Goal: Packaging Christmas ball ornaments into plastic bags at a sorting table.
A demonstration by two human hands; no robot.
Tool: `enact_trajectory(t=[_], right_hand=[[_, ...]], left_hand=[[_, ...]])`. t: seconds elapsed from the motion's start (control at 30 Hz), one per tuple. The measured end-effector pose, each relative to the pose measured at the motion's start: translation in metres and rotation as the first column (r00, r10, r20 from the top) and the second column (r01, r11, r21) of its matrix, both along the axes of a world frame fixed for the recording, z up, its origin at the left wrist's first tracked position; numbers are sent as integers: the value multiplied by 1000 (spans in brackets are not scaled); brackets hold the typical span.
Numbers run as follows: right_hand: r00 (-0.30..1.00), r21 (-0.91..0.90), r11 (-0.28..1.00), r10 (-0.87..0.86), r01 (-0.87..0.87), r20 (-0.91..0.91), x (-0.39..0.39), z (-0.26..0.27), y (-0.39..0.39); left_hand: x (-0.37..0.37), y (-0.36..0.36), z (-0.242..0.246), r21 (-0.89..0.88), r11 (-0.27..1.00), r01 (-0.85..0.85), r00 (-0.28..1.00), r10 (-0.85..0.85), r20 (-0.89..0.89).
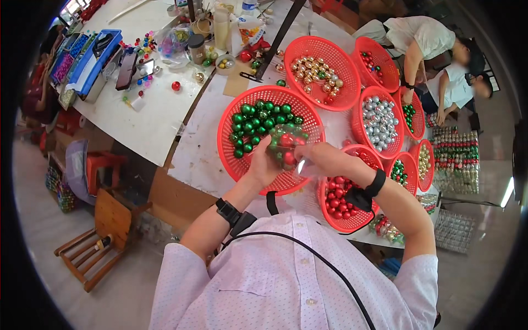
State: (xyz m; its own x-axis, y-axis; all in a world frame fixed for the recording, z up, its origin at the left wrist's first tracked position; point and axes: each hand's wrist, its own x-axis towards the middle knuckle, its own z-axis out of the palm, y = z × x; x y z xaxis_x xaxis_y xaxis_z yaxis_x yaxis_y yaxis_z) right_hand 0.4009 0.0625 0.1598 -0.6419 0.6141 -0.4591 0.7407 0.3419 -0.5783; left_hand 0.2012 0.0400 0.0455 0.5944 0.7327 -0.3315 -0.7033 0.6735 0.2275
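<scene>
A clear plastic package point(284, 144) with red and green ball ornaments inside is between my two hands, over a red plastic basket point(226, 148) of green balls. My left hand point(264, 163) holds the package from its left side. On the other side, my right hand point(324, 159) is closed on the package's clear plastic edge; its fingertips are partly hidden. To the right of my hands stands another red basket of red balls point(338, 198). Beyond the green balls is a basket with gold balls point(313, 68), and a basket of silver balls point(379, 119) stands to its right.
Several smaller baskets line the right side, where two people stand. A dark metal bar point(280, 37) crosses the table behind the green balls. Jars, a blue tray point(99, 57) and loose beads lie at the left. A wooden chair point(111, 218) stands on the floor.
</scene>
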Motion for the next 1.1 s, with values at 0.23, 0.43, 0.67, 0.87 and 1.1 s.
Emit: enact_trajectory(t=[0.23,0.43,0.67,0.87,1.1], right_hand=[[996,131,991,-16,28,-91,3,-13,7],[971,17,980,-191,196,-146,-5,-1,13],[917,-247,938,-305,243,-257,0,9,18],[969,175,960,-194,219,-151,-7,11,7],[999,545,838,22,-5,-25,-3,5,1]], left_hand=[[1,0,-22,-35,999,-12,990,17,137],[0,-3,-36,11,998,-56,990,55,127],[4,-1,-19,40,994,-97,994,94,62],[1,-3,-29,-32,996,-83,977,88,195],[1,-6,-4,52,993,-104,974,91,210]])
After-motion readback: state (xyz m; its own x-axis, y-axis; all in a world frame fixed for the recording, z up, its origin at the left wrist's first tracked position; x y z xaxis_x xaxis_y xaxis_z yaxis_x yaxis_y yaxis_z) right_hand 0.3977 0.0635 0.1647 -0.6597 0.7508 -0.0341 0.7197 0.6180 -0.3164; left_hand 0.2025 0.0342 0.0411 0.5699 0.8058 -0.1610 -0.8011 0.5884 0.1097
